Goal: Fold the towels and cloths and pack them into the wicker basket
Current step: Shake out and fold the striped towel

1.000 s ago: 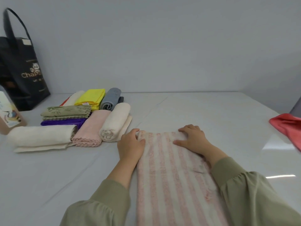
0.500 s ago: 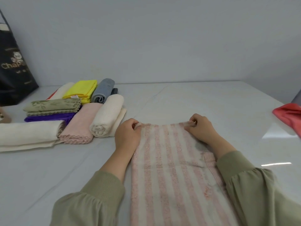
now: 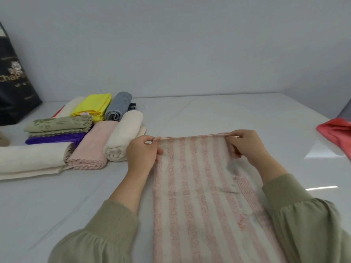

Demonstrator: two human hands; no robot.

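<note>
You pinch the far hem of the pink-and-white striped towel (image 3: 199, 196) with both hands.
Your left hand (image 3: 141, 154) grips its far left corner and your right hand (image 3: 247, 147) its far right corner, holding the hem slightly raised off the table (image 3: 228, 114). The towel is a long, narrow, fuzzy band with lengthwise stripes. The stack of folded cloths (image 3: 76, 133) sits to its left, and a coral cloth (image 3: 336, 135) lies well apart to its right.

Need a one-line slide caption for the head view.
The left hand and right hand pinch the far corners of the pink-striped towel on the table, folded cloths beside it.
</note>
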